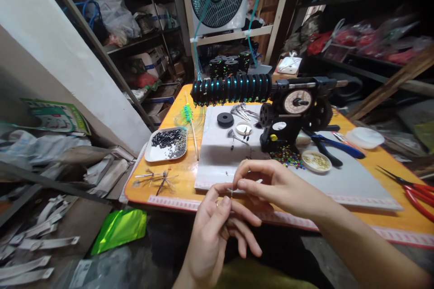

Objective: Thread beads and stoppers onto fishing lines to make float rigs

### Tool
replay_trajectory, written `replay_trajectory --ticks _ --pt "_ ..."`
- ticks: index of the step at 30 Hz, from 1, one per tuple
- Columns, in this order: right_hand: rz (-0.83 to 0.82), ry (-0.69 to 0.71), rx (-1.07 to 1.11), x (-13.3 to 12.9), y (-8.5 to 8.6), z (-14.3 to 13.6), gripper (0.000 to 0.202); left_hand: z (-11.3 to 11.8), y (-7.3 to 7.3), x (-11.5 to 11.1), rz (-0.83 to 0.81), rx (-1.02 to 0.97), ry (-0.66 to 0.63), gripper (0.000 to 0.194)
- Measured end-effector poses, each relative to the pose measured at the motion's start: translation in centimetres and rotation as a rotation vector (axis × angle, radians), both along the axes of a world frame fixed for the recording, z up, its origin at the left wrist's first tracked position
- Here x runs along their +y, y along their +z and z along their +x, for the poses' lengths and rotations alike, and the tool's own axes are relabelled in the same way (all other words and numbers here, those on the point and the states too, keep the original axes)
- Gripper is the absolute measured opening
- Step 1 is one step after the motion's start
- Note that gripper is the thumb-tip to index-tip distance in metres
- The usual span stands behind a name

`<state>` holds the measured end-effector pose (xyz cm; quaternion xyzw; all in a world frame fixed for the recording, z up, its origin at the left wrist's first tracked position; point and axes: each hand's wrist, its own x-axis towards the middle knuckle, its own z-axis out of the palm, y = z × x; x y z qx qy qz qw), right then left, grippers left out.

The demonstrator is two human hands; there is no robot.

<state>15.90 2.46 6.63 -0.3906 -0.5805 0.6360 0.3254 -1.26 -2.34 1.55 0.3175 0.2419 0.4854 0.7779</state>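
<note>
Just in front of the table's near edge, my left hand (215, 221) pinches a tiny thin piece (232, 193) between thumb and index finger, its other fingers loosely curled. Meeting it from the right, my right hand (267, 183) has thumb and index fingertips closed at the upper end of that piece. The piece is too small to identify. Beyond the hands, a white board (217, 162) bears a black spool (225, 119), a small white dish (244, 128) and bundles of fine wire-like strands (242, 110).
A black hand-cranked winder (288, 117) carries a row of black spools (232, 90) with blue line. Around it are a tray of black tubes (166, 142), coloured beads (286, 157), a dish of gold bits (316, 161), blue-handled pliers (339, 146) and red-handled pliers (418, 196).
</note>
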Motion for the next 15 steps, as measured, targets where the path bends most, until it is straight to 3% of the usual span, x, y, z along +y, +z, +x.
replay_trajectory --ticks 8,15 --pt "-0.151 0.005 0.128 -0.6 -1.3 -1.4 0.033 -0.2 -0.5 -0.8 0.001 -0.039 -0.017 0.016" --pt "-0.186 0.019 0.259 -0.8 -2.3 -2.0 0.035 -0.4 -0.8 -0.7 0.000 -0.058 -0.047 0.016"
